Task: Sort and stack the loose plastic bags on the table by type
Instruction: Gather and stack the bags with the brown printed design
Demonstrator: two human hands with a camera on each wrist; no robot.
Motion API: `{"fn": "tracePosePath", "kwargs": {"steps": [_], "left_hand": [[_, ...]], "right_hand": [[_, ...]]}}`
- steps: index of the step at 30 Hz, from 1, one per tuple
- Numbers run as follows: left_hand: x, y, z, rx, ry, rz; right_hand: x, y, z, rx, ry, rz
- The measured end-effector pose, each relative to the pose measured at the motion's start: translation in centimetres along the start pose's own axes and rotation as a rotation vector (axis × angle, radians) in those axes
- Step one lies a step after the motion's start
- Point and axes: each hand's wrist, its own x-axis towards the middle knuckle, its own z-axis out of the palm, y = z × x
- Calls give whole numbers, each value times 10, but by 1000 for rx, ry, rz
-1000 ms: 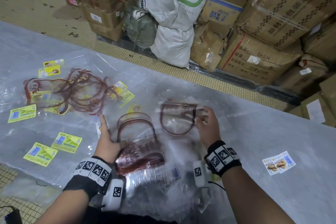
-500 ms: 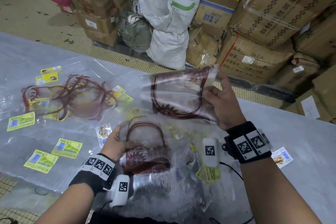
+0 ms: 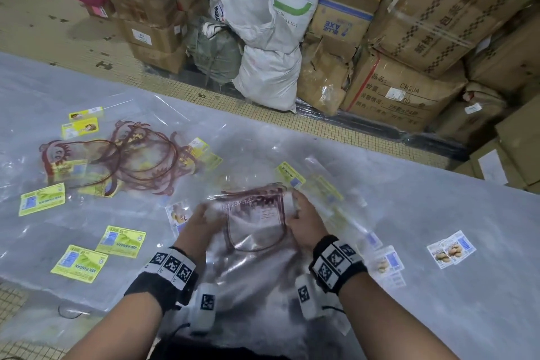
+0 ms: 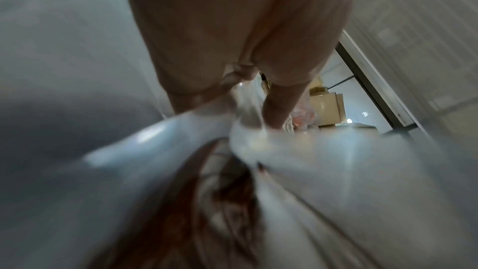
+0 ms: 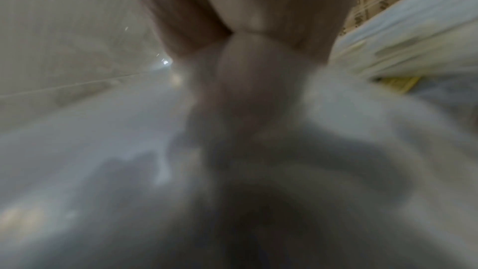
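We square the stack of brown-printed clear bags, left hand and right hand gripping its sides; next we should fetch matching loose brown-printed bags left of it.

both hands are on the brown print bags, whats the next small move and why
Probably square the brown-print stack and press it flat: the left hand and right hand flank it, and its top edges look uneven. More brown-print bags lie loose to the left.

A stack of clear plastic bags with maroon printed frames lay flat on the table's near middle. More maroon-printed bags lay spread out, overlapping, at far left, among yellow-labelled bags.
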Motion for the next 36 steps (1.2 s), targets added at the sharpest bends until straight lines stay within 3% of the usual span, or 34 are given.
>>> {"fn": "tracePosePath", "kwargs": {"steps": [5,8,10,12,14,17,21,24,28,36], "left_hand": [[12,7,-8,164,-44,101],[14,16,-16,140,-118,138],[17,22,-22,102,-156,150],[21,26,-26,71,-187,148],[22,30,-27,62,-219,134],[28,32,-30,74,-220,104],[33,31,-33,115,-166,8],[36,22,-38,189,-199,-64],[38,11,-48,387,-256,-22],[41,7,-47,406,-256,-38]], "right_hand": [[-14,-7,11,-137,119,-16],[-22,-8,17,-169,214,-47],[-28,-8,25,-138,252,-56],[-34,-9,35,26,277,37],[-37,-8,43,244,281,132],[-36,-5,52,274,290,188],[-40,-2,55,399,305,171],[-42,-2,57,426,343,152],[-43,-3,70,418,320,151],[-43,3,70,502,290,209]]}}
